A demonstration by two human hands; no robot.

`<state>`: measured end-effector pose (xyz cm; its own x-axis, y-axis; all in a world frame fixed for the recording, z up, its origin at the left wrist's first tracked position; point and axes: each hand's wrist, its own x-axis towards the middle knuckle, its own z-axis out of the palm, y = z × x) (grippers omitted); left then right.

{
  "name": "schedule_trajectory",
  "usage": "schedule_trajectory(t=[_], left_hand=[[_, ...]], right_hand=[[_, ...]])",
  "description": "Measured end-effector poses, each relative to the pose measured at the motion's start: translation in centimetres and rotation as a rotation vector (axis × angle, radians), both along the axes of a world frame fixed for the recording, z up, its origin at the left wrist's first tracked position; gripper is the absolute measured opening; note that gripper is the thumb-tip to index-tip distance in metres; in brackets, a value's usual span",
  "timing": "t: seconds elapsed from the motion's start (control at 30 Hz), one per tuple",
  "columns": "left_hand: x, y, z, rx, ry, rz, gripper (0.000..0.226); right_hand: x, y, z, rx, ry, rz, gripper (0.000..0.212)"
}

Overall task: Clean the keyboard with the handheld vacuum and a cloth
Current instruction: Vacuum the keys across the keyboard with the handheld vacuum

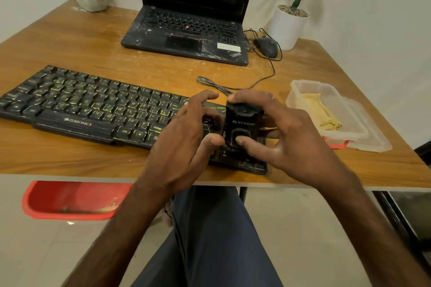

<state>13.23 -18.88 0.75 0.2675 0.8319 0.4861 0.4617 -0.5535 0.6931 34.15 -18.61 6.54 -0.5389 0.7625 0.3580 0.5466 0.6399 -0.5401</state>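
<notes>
- wooden table (81, 42) carries everything, and its near edge hides whatever lies below the wrists.
- right end of the black keyboard (81, 105) is hidden under both hands. only a few keys show between and below the fingers, and the yellow-green legends left of the fingers are smeared and hard to read.
- handheld vacuum (242, 121) stands upright over that hidden end, between the two hands. it is small, black and boxy, with a round cap on top, a faint grey logo across the middle and an oval button lower down. its nozzle is out of sight.
- right hand (291, 137) grips it: forefinger tip on the top, thumb on the oval button, other fingers curled round its right side.
- left hand (184, 137) has its fingers curled narrow just left of the vacuum, thumb tip at its lower left edge. whether they really hold it i cannot tell.
- yellow cloth (324, 112) lies folded in a clear container (300, 84), just beyond the right fingers and apart from them.
</notes>
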Motion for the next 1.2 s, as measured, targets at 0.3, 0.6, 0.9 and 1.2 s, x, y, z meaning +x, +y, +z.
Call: schedule_trajectory(t=[0.3, 0.6, 0.9, 1.2], left_hand=[[-0.1, 0.1, 0.1, 0.015, 0.019, 0.003, 0.085], [0.0, 0.1, 0.1, 0.012, 0.035, 0.002, 0.084], [0.2, 0.2, 0.0, 0.010, 0.060, -0.011, 0.086], [0.1, 0.3, 0.1, 0.016, 0.090, 0.003, 0.092]], right_hand=[[0.5, 1.1, 0.3, -0.077, 0.100, 0.002, 0.063], [1.0, 1.4, -0.2, -0.067, 0.173, -0.066, 0.064], [0.6, 4.3, -0.2, 0.037, 0.134, -0.177, 0.061], [1.2, 3.0, 0.3, 0.009, 0.036, -0.051, 0.061]])
